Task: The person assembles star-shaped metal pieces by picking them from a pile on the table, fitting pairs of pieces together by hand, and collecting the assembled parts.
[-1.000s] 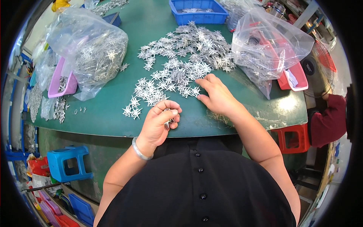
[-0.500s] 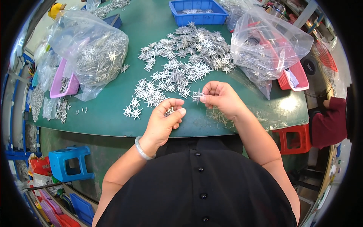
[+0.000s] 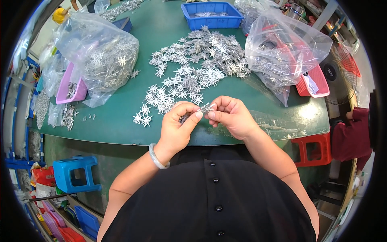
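Observation:
Near the table's front edge, a small silver star-shaped metal piece [image 3: 206,107] is pinched between the fingertips of both hands. My left hand [image 3: 175,126], with a pale bangle [image 3: 157,156] on its wrist, grips it from one side with thumb and forefinger. More metal shows in the curl of that hand's fingers, though its shape is mostly hidden. On the other side, my right hand [image 3: 236,118] holds the piece with thumb and fingertips. Just beyond the hands spreads a pile of similar spiky silver pieces [image 3: 209,52], thinning out toward the left front.
A clear bag of metal pieces [image 3: 109,60] stands left by a purple basket [image 3: 64,90]. Another clear bag [image 3: 278,60] leans on a pink basket [image 3: 320,86] at right. A blue tray [image 3: 211,24] sits at the back. Blue [image 3: 75,173] and red stools [image 3: 312,149] flank the table.
My hands have come together. My right hand has moved left and slightly nearer with its piece, and my left hand's fingertips now meet it too.

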`<state>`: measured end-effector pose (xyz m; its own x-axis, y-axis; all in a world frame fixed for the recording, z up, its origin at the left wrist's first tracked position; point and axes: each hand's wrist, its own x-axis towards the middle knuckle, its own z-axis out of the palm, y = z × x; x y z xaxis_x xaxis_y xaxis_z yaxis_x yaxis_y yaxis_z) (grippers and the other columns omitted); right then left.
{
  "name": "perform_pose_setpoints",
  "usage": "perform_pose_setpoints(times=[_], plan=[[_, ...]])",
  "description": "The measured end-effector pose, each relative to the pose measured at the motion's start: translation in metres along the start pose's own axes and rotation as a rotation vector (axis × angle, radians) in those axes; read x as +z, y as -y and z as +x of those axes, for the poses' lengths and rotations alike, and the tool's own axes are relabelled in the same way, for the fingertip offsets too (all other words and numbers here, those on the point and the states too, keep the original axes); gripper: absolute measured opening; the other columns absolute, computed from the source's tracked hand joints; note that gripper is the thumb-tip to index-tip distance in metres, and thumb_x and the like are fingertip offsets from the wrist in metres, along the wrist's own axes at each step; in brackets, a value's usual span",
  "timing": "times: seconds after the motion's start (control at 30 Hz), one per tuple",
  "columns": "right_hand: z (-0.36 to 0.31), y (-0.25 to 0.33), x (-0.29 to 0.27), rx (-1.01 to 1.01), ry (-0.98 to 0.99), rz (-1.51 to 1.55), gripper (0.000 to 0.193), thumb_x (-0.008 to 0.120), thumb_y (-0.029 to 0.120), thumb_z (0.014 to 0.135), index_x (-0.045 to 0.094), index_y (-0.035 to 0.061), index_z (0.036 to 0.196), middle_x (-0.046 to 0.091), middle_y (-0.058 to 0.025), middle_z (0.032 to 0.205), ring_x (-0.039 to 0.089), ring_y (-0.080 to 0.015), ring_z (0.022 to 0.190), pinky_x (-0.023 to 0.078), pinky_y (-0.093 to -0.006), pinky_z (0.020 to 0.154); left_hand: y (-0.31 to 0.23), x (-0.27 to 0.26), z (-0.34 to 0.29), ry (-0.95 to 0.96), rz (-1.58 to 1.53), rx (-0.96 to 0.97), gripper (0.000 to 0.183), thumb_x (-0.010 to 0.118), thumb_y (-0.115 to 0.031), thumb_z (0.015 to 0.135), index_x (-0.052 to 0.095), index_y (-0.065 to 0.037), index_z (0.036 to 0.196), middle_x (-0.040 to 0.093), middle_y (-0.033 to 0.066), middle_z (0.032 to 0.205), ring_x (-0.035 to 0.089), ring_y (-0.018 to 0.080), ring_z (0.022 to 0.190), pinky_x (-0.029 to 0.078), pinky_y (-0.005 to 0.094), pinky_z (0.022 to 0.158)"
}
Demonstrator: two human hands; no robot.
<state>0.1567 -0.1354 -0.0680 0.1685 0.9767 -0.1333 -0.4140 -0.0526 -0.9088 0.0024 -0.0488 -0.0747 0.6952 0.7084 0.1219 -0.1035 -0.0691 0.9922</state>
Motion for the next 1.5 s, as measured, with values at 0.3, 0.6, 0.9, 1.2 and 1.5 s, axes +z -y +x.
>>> perform_pose_setpoints(times=[0.3,0.6,0.9,1.2,1.5], plan=[[0.001,-0.006,-0.001,-0.578,-0.023,-0.598,0.013,0.058,-0.003,0.076,0.06,-0.0001,0.088,0.064,-0.0073,0.086,0.061,-0.013,0.077,0.048,-0.0233,0.068,-0.005,-0.006,0.0,-0.065,0.6,0.751,0.019,0.065,0.003,0.069,0.061,-0.003,0.086,0.05,0.0085,0.086,0.047,0.014,0.065,0.039,0.0216,0.053],[-0.001,-0.001,0.001,-0.749,-0.05,-0.816,0.018,0.061,-0.005,0.07,0.06,0.0023,0.086,0.063,-0.0106,0.087,0.062,-0.0236,0.081,0.049,-0.0278,0.069,-0.002,-0.008,0.0,-0.075,0.64,0.832,0.022,0.07,0.0,0.066,0.062,-0.005,0.086,0.049,0.0086,0.087,0.047,0.0138,0.065,0.04,0.021,0.054],[0.032,0.005,-0.01,-0.357,-0.057,-1.377,0.023,0.065,0.02,0.07,0.061,0.0029,0.084,0.058,-0.0114,0.08,0.057,-0.0295,0.077,0.046,-0.0373,0.068,0.012,-0.017,-0.01,-0.082,-0.415,-0.076,0.008,0.052,0.0,0.079,0.049,-0.008,0.08,0.053,0.0058,0.091,0.056,0.0149,0.071,0.046,0.0241,0.057],[0.052,-0.006,-0.005,-0.374,-0.158,-1.503,0.026,0.069,0.022,0.066,0.055,0.001,0.073,0.055,-0.014,0.076,0.056,-0.0301,0.072,0.046,-0.0376,0.064,0.005,-0.032,-0.008,-0.092,-0.668,-0.381,0.016,0.046,-0.002,0.08,0.051,-0.009,0.094,0.056,0.0074,0.094,0.057,0.0173,0.08,0.047,0.027,0.06],[0.032,0.006,-0.005,0.049,-0.013,-0.23,0.01,0.062,0.006,0.077,0.052,0.0039,0.076,0.057,-0.0026,0.068,0.054,-0.0092,0.058,0.043,-0.0208,0.053,0.006,-0.02,-0.007,-0.096,-0.42,-0.39,0.012,0.059,-0.008,0.08,0.055,-0.006,0.091,0.054,0.0,0.077,0.05,0.0075,0.064,0.038,0.0199,0.051]])
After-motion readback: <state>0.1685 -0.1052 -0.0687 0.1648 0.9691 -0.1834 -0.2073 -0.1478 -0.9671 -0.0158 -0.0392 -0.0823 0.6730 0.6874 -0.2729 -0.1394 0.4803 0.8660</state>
